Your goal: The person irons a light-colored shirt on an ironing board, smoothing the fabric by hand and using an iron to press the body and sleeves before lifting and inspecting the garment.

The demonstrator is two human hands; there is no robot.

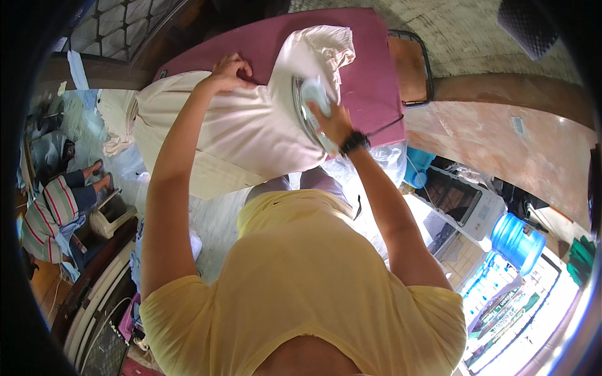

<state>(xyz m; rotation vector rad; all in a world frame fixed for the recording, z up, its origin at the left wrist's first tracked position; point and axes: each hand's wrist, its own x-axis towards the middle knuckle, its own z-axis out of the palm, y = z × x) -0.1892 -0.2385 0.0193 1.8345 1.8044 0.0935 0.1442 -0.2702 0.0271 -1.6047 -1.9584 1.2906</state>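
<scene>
A cream-coloured garment [232, 125] lies spread over a maroon ironing board [370, 69], with its lower part hanging past the near edge. My right hand [335, 124], with a black watch on its wrist, is wrapped round a clothes iron [315, 94]. The iron rests on the garment near its sleeve [335, 47], which has a gathered end. At the garment's far edge sits my left hand [229, 74], its fingers bent and apart from the thumb, touching cloth and board. A dark cord [385, 125] runs to the right from near the iron.
On the left a person in a striped shirt [53, 203] sits near a small stool [113, 215]. A blue water jug [519, 237] and a white appliance [484, 215] stand at the right. Past the board's right end is a brown panel in a dark frame [407, 69].
</scene>
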